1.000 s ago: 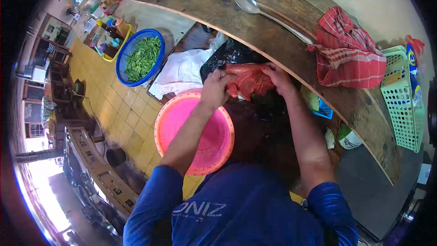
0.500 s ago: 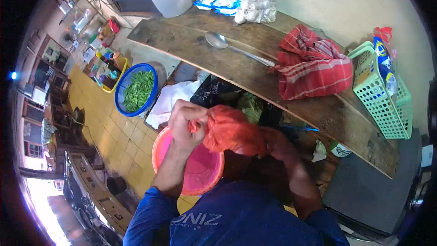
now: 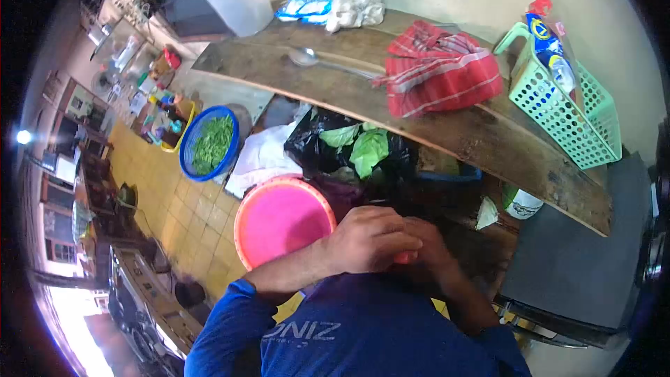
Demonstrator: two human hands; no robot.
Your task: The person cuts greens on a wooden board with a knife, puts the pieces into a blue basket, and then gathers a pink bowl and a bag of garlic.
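In front of my chest, my left hand [image 3: 370, 239] and my right hand [image 3: 430, 246] are pressed close together. A crumpled red plastic bag [image 3: 405, 257] shows as a small patch between them, the rest hidden by the fingers. My left fingers curl over the bag; my right fingers are partly covered by the left hand and in shadow. Just beyond my left wrist stands a pink basin [image 3: 279, 220] with an orange rim. Past the hands, green leaves [image 3: 368, 152] lie on a black plastic bag [image 3: 300, 141].
A wooden plank shelf [image 3: 279, 63] carries a spoon [image 3: 304, 57], a red checked cloth [image 3: 447, 80], a green basket [image 3: 579, 122], a clear bucket [image 3: 242, 7] and white-and-blue packs [image 3: 307, 8]. To the left are a blue colander [image 3: 184, 150] of green vegetables and a white sack [image 3: 265, 157].
The red bag was stretched between my raised hands; now it is bunched and mostly hidden. Both hands have come together and moved down toward my chest. The view has shifted slightly.
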